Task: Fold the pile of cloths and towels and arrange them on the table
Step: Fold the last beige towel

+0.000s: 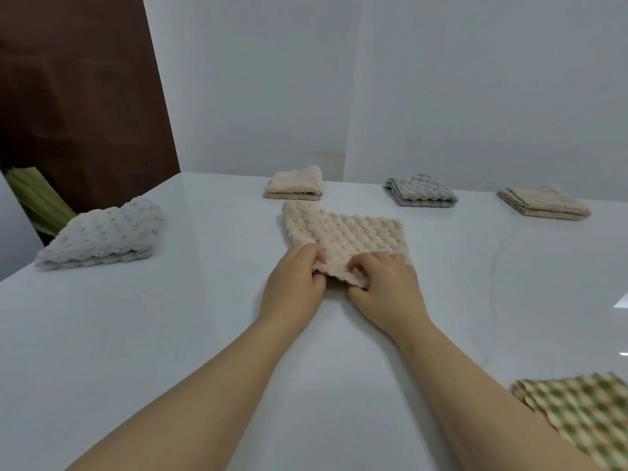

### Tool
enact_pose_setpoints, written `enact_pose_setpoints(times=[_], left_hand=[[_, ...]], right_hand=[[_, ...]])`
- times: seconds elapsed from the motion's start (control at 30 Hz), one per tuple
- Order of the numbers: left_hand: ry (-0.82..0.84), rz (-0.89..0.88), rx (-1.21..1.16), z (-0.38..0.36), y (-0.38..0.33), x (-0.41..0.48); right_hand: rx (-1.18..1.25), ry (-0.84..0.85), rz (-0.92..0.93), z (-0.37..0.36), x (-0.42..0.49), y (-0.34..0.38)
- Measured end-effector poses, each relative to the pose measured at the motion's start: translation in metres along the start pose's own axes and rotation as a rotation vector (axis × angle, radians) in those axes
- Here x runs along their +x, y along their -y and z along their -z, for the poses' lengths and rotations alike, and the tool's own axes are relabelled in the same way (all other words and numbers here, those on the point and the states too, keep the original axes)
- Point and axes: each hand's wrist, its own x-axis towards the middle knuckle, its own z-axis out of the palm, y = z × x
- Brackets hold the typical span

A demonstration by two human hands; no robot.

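A pale pink bubble-textured cloth point(353, 232) lies on the white table point(170, 334) in the middle. My left hand point(294, 283) and my right hand point(385, 288) both pinch its near edge, close together, lifting that edge slightly. Folded cloths sit along the back: a beige one point(295, 186), a grey one point(421, 192) and a tan one point(543, 203). A light grey folded cloth point(105, 232) rests at the left. A green-and-cream patterned cloth point(584, 419) lies at the near right, partly cut off by the frame.
White walls point(373, 79) close off the table at the back. A dark brown panel point(78, 96) stands at the far left, with green leaves point(37, 198) below it past the table's left edge.
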Motion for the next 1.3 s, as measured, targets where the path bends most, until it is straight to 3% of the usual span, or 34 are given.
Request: enact_pose_setpoints(times=[0.17, 0.27, 0.43, 0.53, 0.7, 0.87, 0.97, 1.1, 1.17, 1.3], left_hand=[[-0.158, -0.057, 0.01, 0.038, 0.03, -0.027], [-0.251, 0.003, 0.063, 0.059, 0.048, -0.034], [0.035, 0.202, 0.265, 0.058, 0.051, -0.028], [0.079, 0.217, 0.319, 0.056, 0.05, -0.022], [-0.204, 0.289, -0.06, 0.063, 0.041, -0.031], [-0.377, 0.028, -0.124, 0.068, 0.019, -0.028], [-0.253, 0.003, -0.15, 0.057, 0.02, -0.029], [0.36, -0.173, 0.113, 0.042, 0.024, -0.028], [0.405, -0.214, 0.148, 0.041, 0.023, -0.027], [0.295, -0.107, 0.06, 0.052, 0.022, -0.025]], right_hand=[[0.002, 0.077, 0.092, 0.006, -0.021, 0.01], [0.056, 0.122, 0.177, 0.006, -0.034, 0.023], [0.247, 0.114, 0.082, 0.017, -0.046, 0.038], [0.229, 0.146, 0.067, 0.021, -0.045, 0.039], [0.194, 0.187, 0.051, 0.026, -0.04, 0.035], [0.3, 0.175, -0.023, 0.031, -0.032, 0.025], [0.293, 0.141, -0.058, 0.033, -0.029, 0.018], [0.299, 0.155, -0.113, 0.035, -0.028, 0.012], [0.236, 0.231, -0.126, 0.034, -0.028, 0.01], [0.163, 0.312, -0.104, 0.036, -0.028, 0.011]])
